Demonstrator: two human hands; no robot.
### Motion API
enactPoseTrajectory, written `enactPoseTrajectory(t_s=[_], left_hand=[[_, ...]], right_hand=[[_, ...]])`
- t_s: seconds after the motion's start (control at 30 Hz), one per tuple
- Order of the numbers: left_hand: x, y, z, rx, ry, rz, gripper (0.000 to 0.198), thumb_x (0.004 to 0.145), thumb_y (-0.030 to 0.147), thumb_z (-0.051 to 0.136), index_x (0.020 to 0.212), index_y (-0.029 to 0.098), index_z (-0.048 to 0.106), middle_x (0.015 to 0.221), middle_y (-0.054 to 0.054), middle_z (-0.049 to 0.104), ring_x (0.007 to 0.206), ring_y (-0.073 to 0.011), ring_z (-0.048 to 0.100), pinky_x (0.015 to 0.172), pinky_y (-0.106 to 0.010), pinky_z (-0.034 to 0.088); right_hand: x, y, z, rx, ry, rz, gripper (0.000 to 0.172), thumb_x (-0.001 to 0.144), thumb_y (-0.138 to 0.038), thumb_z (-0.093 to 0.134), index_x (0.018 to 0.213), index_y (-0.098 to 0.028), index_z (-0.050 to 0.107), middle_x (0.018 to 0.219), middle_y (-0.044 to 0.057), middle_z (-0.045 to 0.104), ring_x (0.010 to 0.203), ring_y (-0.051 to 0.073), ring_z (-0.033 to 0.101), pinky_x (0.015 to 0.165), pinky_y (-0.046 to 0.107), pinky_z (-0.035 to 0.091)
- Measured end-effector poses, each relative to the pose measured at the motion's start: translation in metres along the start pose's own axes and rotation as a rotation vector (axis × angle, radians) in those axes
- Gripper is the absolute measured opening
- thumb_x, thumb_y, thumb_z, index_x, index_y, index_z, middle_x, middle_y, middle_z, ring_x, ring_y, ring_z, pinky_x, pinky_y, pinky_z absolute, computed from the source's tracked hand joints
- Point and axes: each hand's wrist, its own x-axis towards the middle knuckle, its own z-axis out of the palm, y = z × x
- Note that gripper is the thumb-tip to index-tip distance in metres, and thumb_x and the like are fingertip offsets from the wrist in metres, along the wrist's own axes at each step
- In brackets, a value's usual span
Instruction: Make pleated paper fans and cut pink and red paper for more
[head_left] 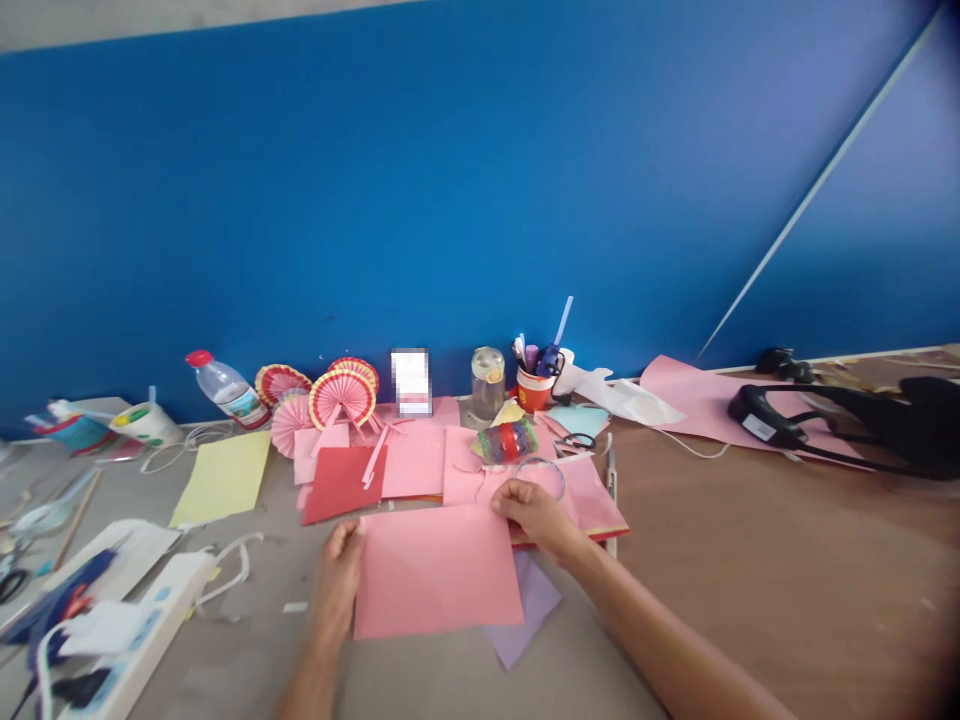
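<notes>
Your left hand (341, 572) has thumb and fingers closed on the left edge of a pink sheet (439, 575), close to its upper corner; your right hand (536, 512) pinches the upper right corner, its forearm reaching in from the lower right. Take the red square of paper (337, 488) as your landmark: the sheet is nearer you than that and to its right; it is a plain, even pink, four-sided and straight-edged, smooth and flat; its bottom edge rises slightly toward the right; you can see all of its near side, though whether it touches the grey table (420, 685) cannot be told.

A purple piece of paper (529, 605) shows partly from beneath your sheet, to the right of the red square and nearer you; a multicoloured bundle (505, 441) sits to the right of the square and a little beyond it; pleated paper fans (343, 400), pink with yellow and red borders, stand just behind the square; a yellow sheet (223, 478) lies to its left; a bottle with a red cap (232, 393) leans behind it to the left; a clear jar (487, 388) and an orange cup of tools (534, 392) stand behind it to the right; a white power strip (187, 580) lies left of it and nearer you.
</notes>
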Motion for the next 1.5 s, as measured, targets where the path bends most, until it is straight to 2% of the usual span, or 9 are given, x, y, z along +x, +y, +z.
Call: enactPoseTrajectory(t_s=[0.07,0.13,0.3,0.43,0.57,0.7,0.9,1.27,1.5], left_hand=[[0.0,0.0,0.003,0.14,0.058,0.151,0.012,0.067,0.012,0.072,0.07,0.018,0.063,0.068,0.002,0.065,0.066,-0.0154,0.057,0.065,-0.02,0.04],[-0.002,-0.001,0.008,0.187,0.078,0.182,0.011,0.07,0.013,0.07,0.068,0.02,0.062,0.063,0.002,0.062,0.065,-0.0164,0.056,0.066,-0.021,0.039],[-0.009,-0.005,0.016,0.293,0.084,0.245,0.018,0.067,0.012,0.069,0.076,0.026,0.061,0.057,0.003,0.056,0.075,-0.0193,0.059,0.085,-0.024,0.04],[-0.011,-0.012,0.013,0.694,0.07,0.485,0.014,0.069,0.014,0.064,0.078,0.025,0.061,0.062,0.002,0.06,0.076,-0.021,0.06,0.105,-0.034,0.026],[-0.009,-0.023,0.01,1.25,0.087,0.688,0.015,0.083,0.018,0.046,0.09,0.021,0.059,0.074,-0.004,0.068,0.078,-0.0225,0.063,0.103,-0.046,0.025],[-0.011,-0.027,0.011,1.474,0.084,0.767,0.016,0.086,0.016,0.043,0.092,0.019,0.057,0.085,-0.006,0.07,0.084,-0.0224,0.064,0.098,-0.047,0.026],[-0.014,-0.024,0.014,1.567,0.096,0.781,0.017,0.087,0.017,0.043,0.09,0.019,0.059,0.088,-0.006,0.067,0.086,-0.0213,0.062,0.095,-0.043,0.029],[-0.019,-0.016,0.019,1.65,0.029,0.68,0.025,0.089,0.012,0.037,0.088,0.019,0.061,0.087,-0.005,0.064,0.088,-0.0221,0.059,0.099,-0.047,0.025],[-0.017,-0.018,0.017,1.631,0.025,0.696,0.029,0.089,0.01,0.034,0.088,0.02,0.061,0.086,-0.005,0.064,0.087,-0.0204,0.058,0.1,-0.047,0.022]], right_hand=[[-0.001,-0.001,-0.002,-0.28,0.132,-0.14,0.011,0.066,-0.022,0.06,0.06,-0.02,0.051,0.055,-0.005,0.047,0.053,0.011,0.042,0.053,0.024,0.03],[-0.002,-0.001,-0.003,-0.49,0.215,-0.225,0.009,0.068,-0.02,0.055,0.061,-0.021,0.05,0.059,-0.003,0.051,0.058,0.014,0.047,0.056,0.026,0.031],[-0.005,0.003,-0.006,-0.806,0.272,-0.244,0.009,0.07,-0.016,0.053,0.067,-0.022,0.047,0.062,0.0,0.054,0.059,0.016,0.049,0.056,0.026,0.028],[-0.004,0.004,-0.006,-1.106,0.268,-0.207,0.005,0.074,-0.016,0.056,0.078,-0.019,0.053,0.075,0.005,0.062,0.069,0.018,0.056,0.059,0.026,0.029],[-0.003,0.0,-0.005,-1.343,0.254,-0.104,0.016,0.08,-0.024,0.056,0.093,-0.015,0.057,0.092,0.01,0.066,0.084,0.022,0.06,0.069,0.028,0.035],[-0.005,-0.002,-0.004,-1.498,0.3,-0.116,0.026,0.082,-0.029,0.058,0.103,-0.014,0.057,0.102,0.013,0.063,0.095,0.027,0.059,0.078,0.033,0.035],[-0.005,0.003,-0.005,-1.517,0.292,-0.113,0.037,0.081,-0.029,0.059,0.115,-0.016,0.055,0.107,0.013,0.061,0.101,0.028,0.056,0.083,0.035,0.033],[0.003,-0.017,-0.025,-1.189,0.192,0.06,0.051,0.071,-0.032,0.062,0.119,-0.015,0.055,0.103,0.009,0.063,0.089,0.021,0.06,0.074,0.029,0.037],[0.004,-0.016,-0.041,-1.274,0.049,-0.003,0.038,0.067,-0.025,0.063,0.105,-0.018,0.061,0.104,0.008,0.061,0.092,0.021,0.058,0.079,0.031,0.036]])
